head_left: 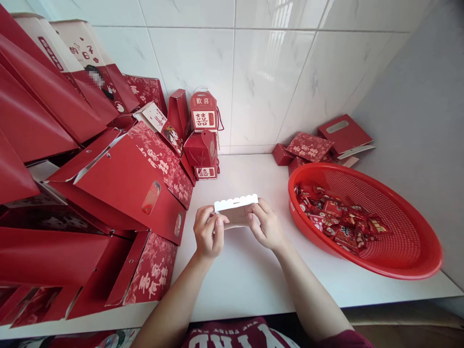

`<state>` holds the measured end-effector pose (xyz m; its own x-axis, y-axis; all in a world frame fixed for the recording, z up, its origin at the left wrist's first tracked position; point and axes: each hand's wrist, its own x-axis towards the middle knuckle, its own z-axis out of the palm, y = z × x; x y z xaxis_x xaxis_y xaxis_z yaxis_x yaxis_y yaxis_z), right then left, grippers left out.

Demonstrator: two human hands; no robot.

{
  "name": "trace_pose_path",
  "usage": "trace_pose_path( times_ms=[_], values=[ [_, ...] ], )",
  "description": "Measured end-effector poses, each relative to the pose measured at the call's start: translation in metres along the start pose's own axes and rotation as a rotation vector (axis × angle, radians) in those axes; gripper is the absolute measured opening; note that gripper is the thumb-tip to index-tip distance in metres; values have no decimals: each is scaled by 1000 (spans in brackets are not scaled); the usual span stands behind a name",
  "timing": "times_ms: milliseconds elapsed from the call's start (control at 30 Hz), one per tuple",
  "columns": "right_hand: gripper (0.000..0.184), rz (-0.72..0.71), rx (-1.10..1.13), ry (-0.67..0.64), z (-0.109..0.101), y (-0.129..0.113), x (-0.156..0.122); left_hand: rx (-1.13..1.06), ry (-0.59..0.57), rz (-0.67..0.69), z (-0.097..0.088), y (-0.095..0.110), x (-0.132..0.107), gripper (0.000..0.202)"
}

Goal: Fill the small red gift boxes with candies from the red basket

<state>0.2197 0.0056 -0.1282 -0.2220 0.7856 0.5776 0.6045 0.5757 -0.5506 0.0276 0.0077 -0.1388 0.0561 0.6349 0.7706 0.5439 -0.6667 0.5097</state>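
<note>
A small open paper box (235, 200) with a white scalloped edge is held over the middle of the white table. Its inside looks plain and grey, and I see nothing in it; its outer faces are turned away from me. My left hand (210, 234) grips the left side, the thumb lying over the near edge. On the right side, my right hand (266, 224) pinches the box between thumb and fingers. To the right stands a red plastic basket (402, 222) with many small wrapped candies (344, 220) in it.
Red gift boxes and bags (119, 179) are heaped along the left, reaching the table's front edge. Small red candy boxes (203, 113) with cord handles are stacked by the tiled wall (268, 77). More flat red boxes (310, 146) lie behind the basket. The white tabletop (239, 285) lies beneath my forearms.
</note>
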Motion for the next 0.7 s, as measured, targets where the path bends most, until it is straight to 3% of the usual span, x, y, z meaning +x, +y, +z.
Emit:
trace_pose_path(
  times_ms=[700],
  values=[
    [11, -6, 2, -13, 0, 0, 0, 3, -4, -11, 0, 2, 3, 33]
  ],
)
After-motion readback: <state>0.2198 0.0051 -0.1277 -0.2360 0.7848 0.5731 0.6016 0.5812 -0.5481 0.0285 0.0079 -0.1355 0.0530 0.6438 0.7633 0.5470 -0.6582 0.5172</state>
